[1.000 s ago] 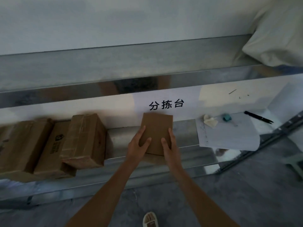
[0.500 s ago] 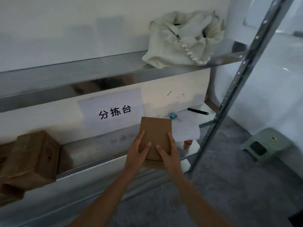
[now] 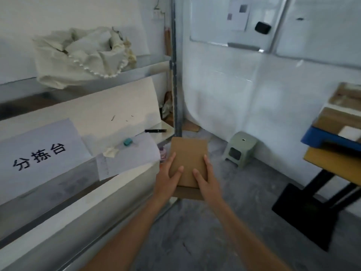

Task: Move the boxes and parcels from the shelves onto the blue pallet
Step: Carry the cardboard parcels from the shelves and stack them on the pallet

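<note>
Small box (image 3: 189,161): plain brown cardboard, matt, smooth faces. Shelves (image 3: 82,192): bright sheet metal, glossy, faintly reflective; upright post (image 3: 176,94) of the same metal. Bag (image 3: 82,55): off-white cloth, soft and crumpled, matt, trimmed with a string of glossy white beads. Sign (image 3: 39,151): white paper, matt, printed in black. Loose sheet (image 3: 127,159): white paper, matt. Pen (image 3: 155,131): black, slightly glossy. Stool (image 3: 240,148): pale green plastic, smooth, matt. Floor (image 3: 224,222): grey, rough and mottled, like bare concrete. Blue pallet (image 3: 320,138): blue, smooth, plastic by its look. Tabletop (image 3: 332,163): yellowish wood-like board, matt. Whiteboard (image 3: 224,20): white, glossy, metal-framed.
</note>
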